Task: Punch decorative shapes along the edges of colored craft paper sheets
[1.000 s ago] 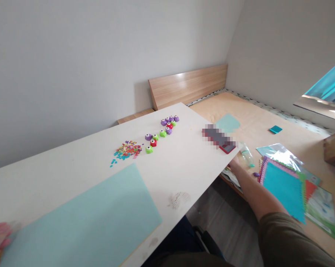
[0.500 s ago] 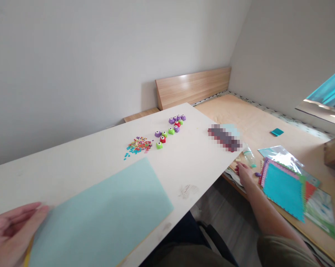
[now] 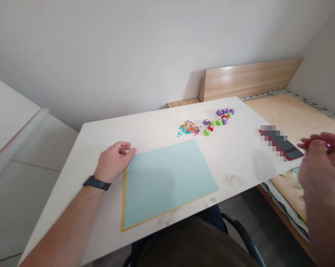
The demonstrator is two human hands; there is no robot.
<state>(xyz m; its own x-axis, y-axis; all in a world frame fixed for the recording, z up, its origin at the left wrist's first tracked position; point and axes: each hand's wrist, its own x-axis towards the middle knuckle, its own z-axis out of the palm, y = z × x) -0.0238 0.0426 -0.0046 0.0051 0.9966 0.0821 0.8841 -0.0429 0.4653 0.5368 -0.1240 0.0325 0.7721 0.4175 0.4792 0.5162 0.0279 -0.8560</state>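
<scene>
A pale blue sheet of paper (image 3: 170,181) lies flat on the white table, with yellow edges showing beneath its left and front sides. My left hand (image 3: 114,159), a dark band on its wrist, rests at the sheet's far left corner; its thumb touches the corner and its loosely bent fingers hold nothing. Raised over the table's right end, my right hand (image 3: 321,159) has its fingers closed round a small shiny purple-red object (image 3: 328,145), mostly hidden by them. Beyond the paper are a heap of colourful paper cut-outs (image 3: 189,128) and several purple, green and red craft punches (image 3: 219,121).
A dark phone-like device with a red edge (image 3: 292,151), partly pixelated, lies near the table's right edge. To the right stands a bed (image 3: 278,105) with a wooden headboard (image 3: 251,79). A chair armrest (image 3: 245,233) is below the table's front edge.
My right hand has come up from the bed, now holding the small purple-red object. The view has turned left. My left hand stays by the paper's corner.
</scene>
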